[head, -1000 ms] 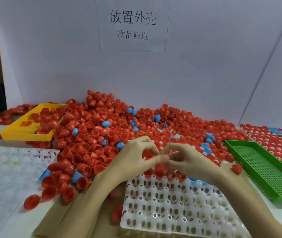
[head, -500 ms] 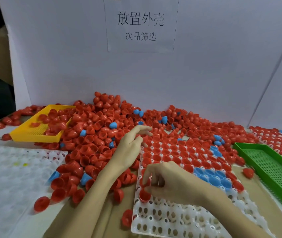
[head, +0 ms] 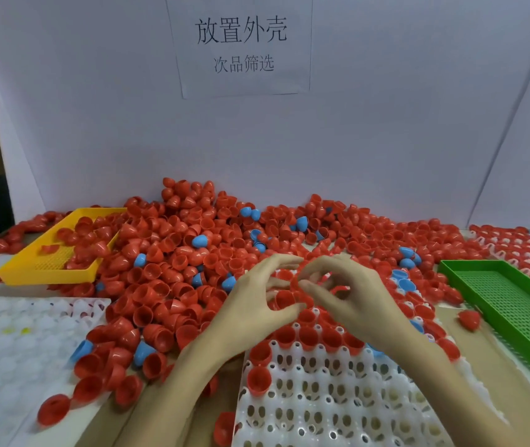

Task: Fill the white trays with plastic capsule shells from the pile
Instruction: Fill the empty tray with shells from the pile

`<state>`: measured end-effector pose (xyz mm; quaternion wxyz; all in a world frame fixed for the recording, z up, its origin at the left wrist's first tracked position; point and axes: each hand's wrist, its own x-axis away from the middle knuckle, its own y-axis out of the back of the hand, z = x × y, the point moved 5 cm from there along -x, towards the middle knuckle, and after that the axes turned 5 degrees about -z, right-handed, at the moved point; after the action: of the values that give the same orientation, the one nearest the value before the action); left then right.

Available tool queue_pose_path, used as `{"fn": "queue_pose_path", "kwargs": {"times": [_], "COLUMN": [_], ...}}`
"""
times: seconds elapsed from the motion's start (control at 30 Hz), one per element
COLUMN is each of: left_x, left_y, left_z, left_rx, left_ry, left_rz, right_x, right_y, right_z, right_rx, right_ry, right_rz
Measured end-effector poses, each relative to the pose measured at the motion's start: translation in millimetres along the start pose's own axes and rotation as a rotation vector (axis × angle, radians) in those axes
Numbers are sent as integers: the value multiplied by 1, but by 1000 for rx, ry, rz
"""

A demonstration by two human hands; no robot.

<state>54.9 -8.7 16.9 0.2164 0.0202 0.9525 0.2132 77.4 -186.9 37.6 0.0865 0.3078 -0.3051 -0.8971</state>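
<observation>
Both hands — left hand (head: 257, 304) and right hand (head: 354, 295) — pinch red shells (head: 292, 298) together above the white tray (head: 321, 398); next, probably seating them in empty sockets just below.

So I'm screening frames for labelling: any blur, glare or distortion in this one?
Head view: both hands, left hand and right hand, are slightly motion-smeared; wide-angle lens bows the backboard edges; lighting even and soft, no glare; printed sign stays readable.

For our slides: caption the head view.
Both hands work red capsule shells over a part-filled white tray.
</observation>
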Motion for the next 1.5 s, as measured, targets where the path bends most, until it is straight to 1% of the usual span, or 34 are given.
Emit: {"fn": "queue_pose_path", "kwargs": {"times": [0.13,0.23,0.33,0.43,0.53,0.6,0.63,0.7,0.73,0.77,0.87,0.97,1.07,1.17,1.2,1.27,1.4,1.47,1.5], "left_x": [1,3,3,0,-3,-5,-5,-6,-6,-6,-8,-8,-7,-3,-2,-2,-4,-4,-2], "left_y": [-12,-22,-20,-12,-6,3,11,28,35,41,47,41,31,19,17,16,26,35,39], "left_z": [-6,-11,-9,-5,0,5,9,16,19,22,31,29,19,16,17,14,11,10,9], "left_rx": [-95,-128,-81,-1,93,88,39,-123,-168,-162,-80,-149,-245,-394,-429,-428,-421,-398,-379], "left_ry": [-128,-187,-134,-3,61,105,117,100,94,104,167,150,58,-3,-16,-38,-49,-45,-42], "left_rz": [-61,-25,-6,-39,-82,-174,-246,-395,-450,-478,-431,-331,-223,-29,6,11,-32,1,44], "right_x": [3,5,7,7,8,9,10,13,15,18,27,30,26,21,19,16,13,13,13], "right_y": [-5,-1,1,0,-1,1,3,2,0,-5,-20,-24,-12,9,16,31,46,48,49], "right_z": [-10,-14,-15,-14,-11,-8,-5,4,8,12,17,18,18,11,7,-3,-27,-34,-36], "right_rx": [40,6,34,69,69,47,29,9,13,23,75,91,66,9,-19,-47,-42,-28,-22], "right_ry": [-36,-64,-59,-43,-43,-43,-32,15,41,61,99,117,113,73,47,-12,-113,-143,-150], "right_rz": [-14,-6,19,43,46,66,93,188,245,297,408,408,337,211,159,73,3,-18,-28]}}
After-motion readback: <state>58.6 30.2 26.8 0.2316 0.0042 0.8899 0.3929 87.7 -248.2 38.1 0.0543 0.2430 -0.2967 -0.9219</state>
